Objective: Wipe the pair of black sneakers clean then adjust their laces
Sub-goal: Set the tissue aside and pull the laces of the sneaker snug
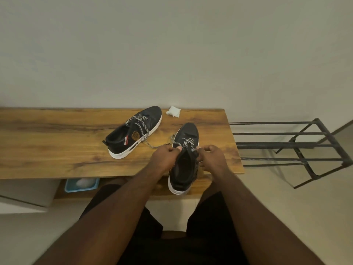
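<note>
Dim, warm, even light; soft shadows, slight overall blur, wide-angle bending at the edges.

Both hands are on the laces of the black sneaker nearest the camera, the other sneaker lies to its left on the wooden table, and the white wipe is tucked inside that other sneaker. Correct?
Not quite. The head view shows the crumpled white wipe lying on the wooden table near the wall, beside the far black sneaker, not inside it. The rest holds: left hand and right hand pinch the laces of the near black sneaker.
</note>
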